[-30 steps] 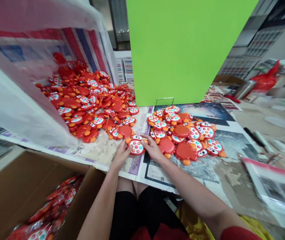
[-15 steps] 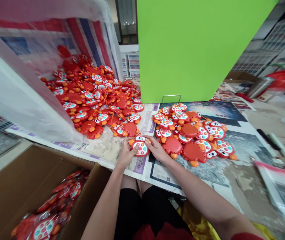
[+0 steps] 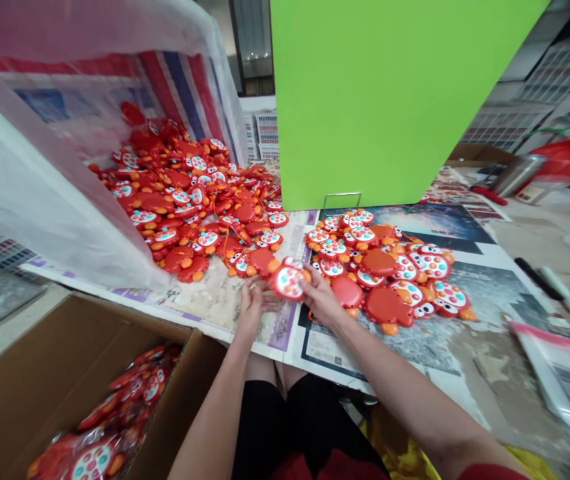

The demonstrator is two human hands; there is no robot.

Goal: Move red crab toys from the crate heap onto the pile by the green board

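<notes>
My right hand (image 3: 321, 293) grips a red crab-shaped toy (image 3: 289, 281) by its right side, its white face with coloured dots turned up. Just left of the toy is my left hand (image 3: 255, 305), fingers apart, holding nothing. A large heap of the same red toys (image 3: 185, 200) spreads out of a white bag on the left. On the right, a smaller pile of toys (image 3: 385, 267) lies on the printed table covering, some showing plain red backs.
An upright green board (image 3: 389, 100) stands behind the right pile. At lower left, a cardboard box (image 3: 59, 333) holds toys in clear bags (image 3: 92, 460). The white bag (image 3: 65, 160) rises at the left. Black-handled tool (image 3: 537, 278) at right.
My left hand has let go of the toy and opened. My right hand has lifted the toy slightly up and to the right, where it looks tilted and blurred.
</notes>
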